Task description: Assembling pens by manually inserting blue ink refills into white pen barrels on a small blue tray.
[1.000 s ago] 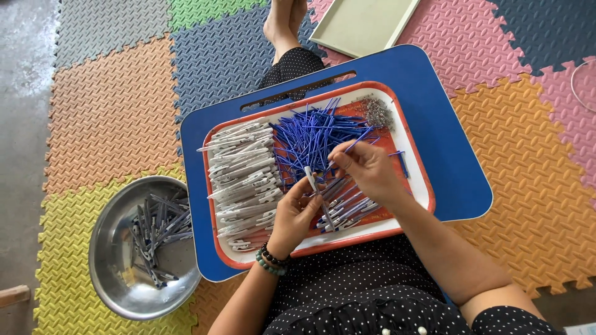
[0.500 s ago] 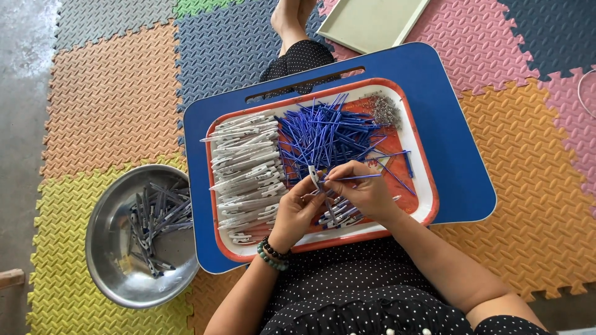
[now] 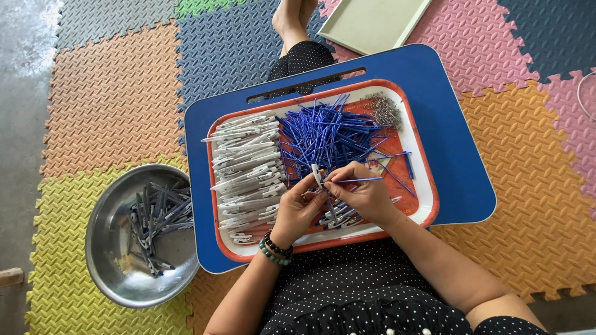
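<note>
Now, left hand (image 3: 298, 208): pinches a white barrel (image 3: 317, 176), frame centre.
Right hand (image 3: 363, 195): pinches a blue refill (image 3: 360, 180) at the barrel.
Tray (image 3: 422, 205): refills, barrels.
Bowl (image 3: 102, 248): lower left, pens.

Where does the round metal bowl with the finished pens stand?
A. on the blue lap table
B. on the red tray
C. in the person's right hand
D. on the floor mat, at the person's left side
D: the metal bowl rests on the yellow floor mat, left of the blue lap table.
</note>
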